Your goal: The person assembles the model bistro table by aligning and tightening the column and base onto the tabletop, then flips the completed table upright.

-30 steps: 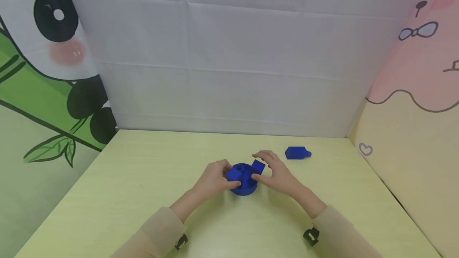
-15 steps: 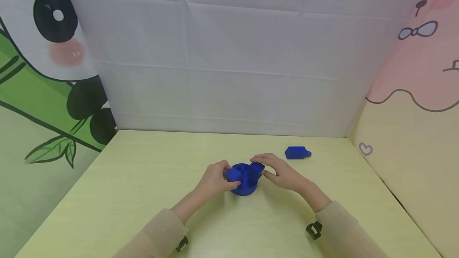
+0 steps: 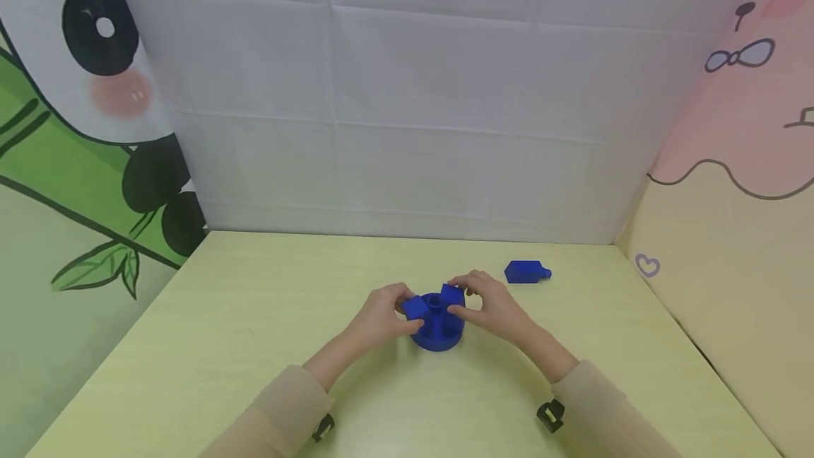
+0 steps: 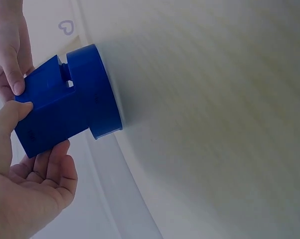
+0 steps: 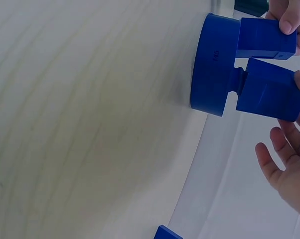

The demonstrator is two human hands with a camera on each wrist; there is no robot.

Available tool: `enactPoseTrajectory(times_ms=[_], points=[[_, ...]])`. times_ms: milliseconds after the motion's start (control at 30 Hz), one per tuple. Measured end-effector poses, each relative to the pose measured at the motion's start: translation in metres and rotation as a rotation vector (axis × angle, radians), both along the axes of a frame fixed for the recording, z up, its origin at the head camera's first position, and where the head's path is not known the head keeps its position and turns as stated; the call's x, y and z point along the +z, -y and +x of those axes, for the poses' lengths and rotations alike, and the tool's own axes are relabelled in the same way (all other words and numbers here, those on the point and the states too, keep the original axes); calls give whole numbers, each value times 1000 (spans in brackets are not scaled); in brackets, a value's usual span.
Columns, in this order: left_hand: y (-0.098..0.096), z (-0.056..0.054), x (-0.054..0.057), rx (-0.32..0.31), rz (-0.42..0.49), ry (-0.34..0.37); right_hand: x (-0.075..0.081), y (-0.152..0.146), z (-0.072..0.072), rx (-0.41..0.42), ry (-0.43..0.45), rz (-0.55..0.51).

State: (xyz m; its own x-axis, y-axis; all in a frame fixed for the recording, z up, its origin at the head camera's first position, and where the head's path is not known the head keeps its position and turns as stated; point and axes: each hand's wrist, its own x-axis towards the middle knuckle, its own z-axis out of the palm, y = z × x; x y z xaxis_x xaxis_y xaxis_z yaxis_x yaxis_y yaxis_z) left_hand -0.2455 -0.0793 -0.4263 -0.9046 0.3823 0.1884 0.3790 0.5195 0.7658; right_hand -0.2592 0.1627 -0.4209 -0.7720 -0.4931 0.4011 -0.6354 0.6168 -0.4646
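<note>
A round blue base [image 3: 439, 343] stands on the table with a short hollow post in its middle. My left hand [image 3: 378, 318] pinches a blue bottle-shaped block [image 4: 53, 122] between thumb and fingers at the base's left side. Opposite it, my right hand [image 3: 492, 308] pinches a second blue bottle-shaped block [image 5: 270, 90] by its flat end. This second block's narrow neck points down into the base in the right wrist view. Its body sits just above the rim, tilted a little. The left block's neck is hidden.
A third blue bottle-shaped block [image 3: 524, 272] lies on its side toward the back right of the pale yellow table [image 3: 267, 316]. A white cloth wall [image 3: 407, 161] rises behind the table, and printed panels flank both sides.
My right hand has shifted its grip on the right block, going outward and then back in, and the block has turned. The base has moved slightly right and nearer. My left hand keeps its hold.
</note>
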Motion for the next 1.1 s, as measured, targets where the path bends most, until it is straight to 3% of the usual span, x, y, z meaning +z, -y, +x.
enactPoseTrajectory(times_ms=[167,467,667,767,933,1100], points=[[1,-2,1,-8,-12,-12,-1,7,2,-90,-9,24],[1,-1,2,4,-9,17,2,20,-1,-345,43,77],[0,-1,3,10,-9,23,3,18,-2,-388,89,96],[0,0,4,10,-7,22,6,10,-1,-324,101,42],[-1,0,3,5,-6,24,15,-9,-2,-55,81,-67],[-1,1,4,10,-18,27,18,-21,-5,185,51,27]])
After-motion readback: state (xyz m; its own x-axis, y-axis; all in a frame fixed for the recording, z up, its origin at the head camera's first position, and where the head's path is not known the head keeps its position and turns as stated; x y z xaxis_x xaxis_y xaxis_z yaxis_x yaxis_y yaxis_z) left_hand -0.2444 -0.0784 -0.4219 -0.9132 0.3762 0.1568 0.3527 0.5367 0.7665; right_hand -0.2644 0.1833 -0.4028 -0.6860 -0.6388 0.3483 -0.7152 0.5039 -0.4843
